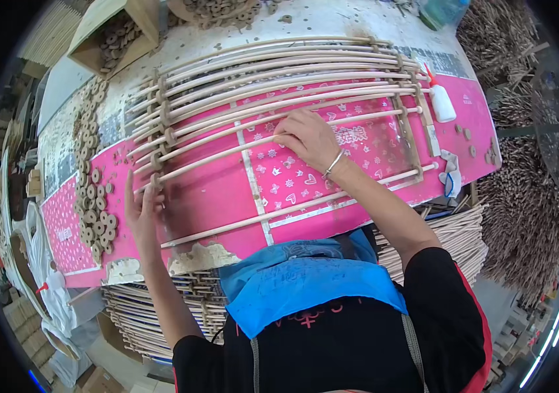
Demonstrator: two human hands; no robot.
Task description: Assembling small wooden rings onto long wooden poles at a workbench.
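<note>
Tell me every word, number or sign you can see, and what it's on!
Pink cover: white writing beside the right hand, too blurred to read surely.
Pink cover, left and right ends: white print, too small to read.
Black shirt: red letters and a symbol, partly hidden by the blue apron; no whole word readable.
</note>
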